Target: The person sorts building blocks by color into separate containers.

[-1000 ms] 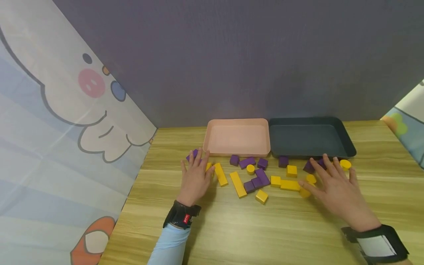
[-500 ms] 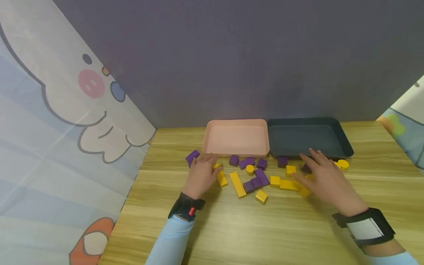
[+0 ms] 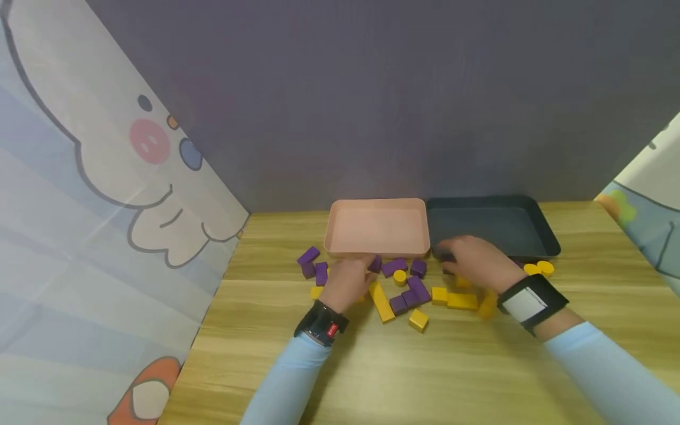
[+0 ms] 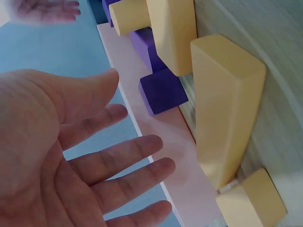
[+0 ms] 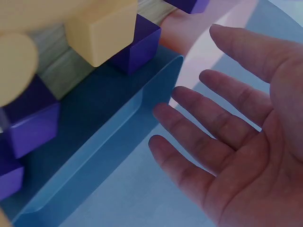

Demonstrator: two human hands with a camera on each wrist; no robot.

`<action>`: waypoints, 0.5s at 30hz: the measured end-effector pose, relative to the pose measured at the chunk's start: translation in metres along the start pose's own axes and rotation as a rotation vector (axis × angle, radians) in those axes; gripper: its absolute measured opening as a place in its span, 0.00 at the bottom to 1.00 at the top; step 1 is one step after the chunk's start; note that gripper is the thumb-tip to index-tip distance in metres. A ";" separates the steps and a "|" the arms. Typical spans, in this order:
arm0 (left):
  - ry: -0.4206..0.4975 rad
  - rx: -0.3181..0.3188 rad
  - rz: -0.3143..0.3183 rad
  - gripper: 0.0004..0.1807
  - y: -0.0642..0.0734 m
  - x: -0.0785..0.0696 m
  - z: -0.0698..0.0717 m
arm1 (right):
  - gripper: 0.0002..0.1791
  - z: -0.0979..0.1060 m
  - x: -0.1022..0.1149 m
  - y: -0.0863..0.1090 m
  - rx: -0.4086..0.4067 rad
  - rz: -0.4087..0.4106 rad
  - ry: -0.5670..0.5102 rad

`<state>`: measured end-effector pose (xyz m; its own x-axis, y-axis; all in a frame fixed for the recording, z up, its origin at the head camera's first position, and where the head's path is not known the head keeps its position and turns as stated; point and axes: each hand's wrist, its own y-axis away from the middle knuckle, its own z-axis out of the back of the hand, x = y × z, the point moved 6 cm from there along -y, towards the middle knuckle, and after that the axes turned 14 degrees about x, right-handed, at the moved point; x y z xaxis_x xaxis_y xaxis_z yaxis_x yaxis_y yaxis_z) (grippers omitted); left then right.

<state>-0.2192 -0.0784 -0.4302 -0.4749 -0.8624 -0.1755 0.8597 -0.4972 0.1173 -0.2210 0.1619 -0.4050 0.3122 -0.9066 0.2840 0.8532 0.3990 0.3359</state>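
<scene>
My left hand (image 3: 346, 284) is just in front of the pink tray (image 3: 378, 255), its fingertips by a purple cube (image 3: 375, 264). In the left wrist view the fingers (image 4: 120, 153) are apart and nearly straight, with a purple block (image 4: 163, 92) and a long yellow block (image 4: 227, 104) beyond them. My right hand (image 3: 480, 262) reaches over the near rim of the dark tray (image 3: 547, 227), beside a purple cube (image 3: 448, 265). The right wrist view has its fingers (image 5: 213, 118) spread, apart from a purple cube (image 5: 137, 45) and a yellow cube (image 5: 102, 35).
Between the hands lie several purple and yellow blocks, among them a yellow bar (image 3: 382, 302), a yellow cylinder (image 3: 399, 277) and a yellow cube (image 3: 418, 320). More purple blocks (image 3: 308, 255) are at left. Two yellow discs (image 3: 545, 268) sit at right. A grey panel (image 3: 382, 100) stands behind the trays.
Both hands have moved inward: the left one rightward from the left blocks, the right one leftward across the dark tray's front. Blocks at left, hidden before, now show. The view has shifted slightly.
</scene>
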 end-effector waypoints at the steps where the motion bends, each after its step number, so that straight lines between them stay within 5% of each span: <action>1: -0.007 0.007 0.002 0.10 -0.002 -0.001 -0.002 | 0.24 0.000 0.002 -0.005 0.009 0.007 0.008; 8: -0.006 0.024 0.003 0.19 -0.009 -0.004 -0.009 | 0.28 0.003 0.012 -0.030 0.046 -0.017 0.101; 15: 0.005 0.052 0.005 0.16 -0.014 -0.005 -0.010 | 0.12 0.004 0.019 -0.047 0.019 0.023 0.116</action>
<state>-0.2268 -0.0667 -0.4405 -0.4691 -0.8646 -0.1799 0.8512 -0.4969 0.1689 -0.2568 0.1264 -0.4116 0.3791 -0.9064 0.1862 0.8373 0.4217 0.3479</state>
